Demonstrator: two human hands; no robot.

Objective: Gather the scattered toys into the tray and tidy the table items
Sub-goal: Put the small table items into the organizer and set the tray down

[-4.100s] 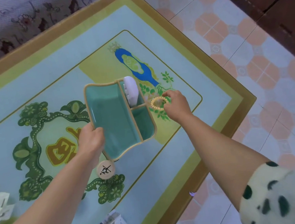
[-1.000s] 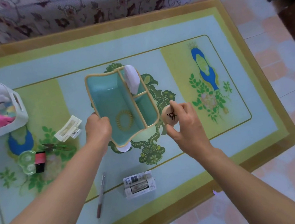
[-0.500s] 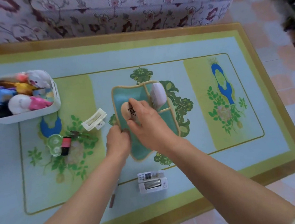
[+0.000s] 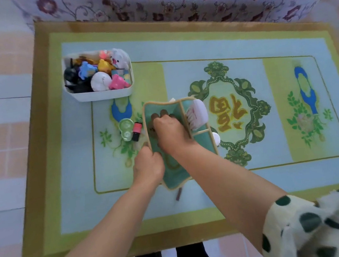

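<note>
Toys (image 4: 99, 72) fill the white basket (image 4: 103, 95) at 10 o'clock. My left hand (image 4: 148, 168) grips the rim of the central teal tray (image 4: 177, 177). My right hand (image 4: 172, 132) curls inside it; whether it holds anything I cannot tell. Left out: clear jar (image 4: 126, 129), red tube (image 4: 136, 131) at 9 o'clock, pen (image 4: 178, 193) at 6.

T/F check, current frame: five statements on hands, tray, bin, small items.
1. The left hand grips the tray by its edge. True.
2. The right hand hovers over the toy bin. False: it is down in the tray's large compartment.
3. A white brush sits in one of the tray's small compartments. True.
4. The bin stands right of the tray. False: it stands to the tray's left, farther from the person.
5. The lipstick lies in the tray. False: it lies on the table, left of the tray.
</note>
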